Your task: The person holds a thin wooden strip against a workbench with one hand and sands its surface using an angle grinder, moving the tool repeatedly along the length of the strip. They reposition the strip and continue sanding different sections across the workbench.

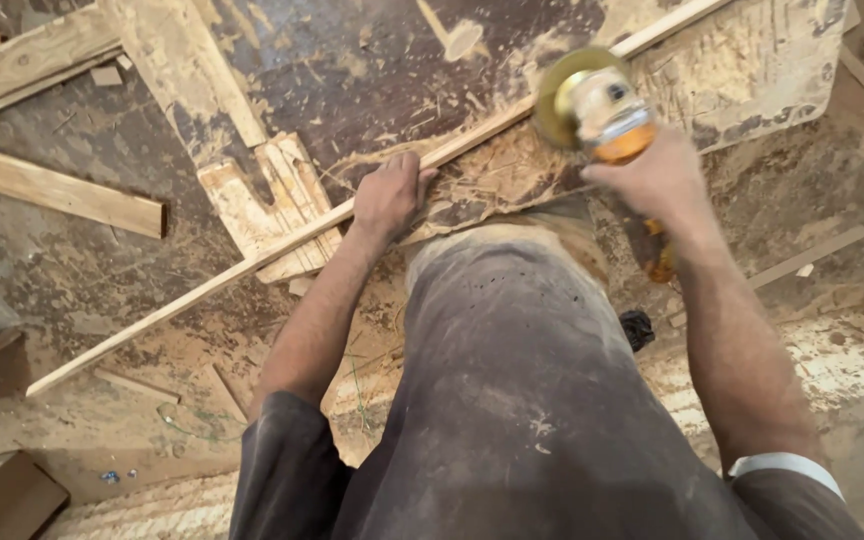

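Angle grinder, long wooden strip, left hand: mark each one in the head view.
Angle grinder (pixel 607 105), head view, on its body behind the disc.
Long wooden strip (pixel 192 295), head view, on its bare middle.
Left hand (pixel 389 195), head view, on its back.

Place: a rough carpentry workshop, worked at floor level
Floor: dark ground (pixel 82 270) caked with pale sawdust and wood shavings
Timber: a long thin wooden strip (pixel 252 262) lies slantwise across the floor; a short plank (pixel 62 190) and a notched offcut (pixel 272 205) lie near it
Tool: an angle grinder (pixel 602 110) with an orange body and a spinning disc, a woodworker's power tool
Clothing: dust-covered dark trousers (pixel 522 380) on the person's leg
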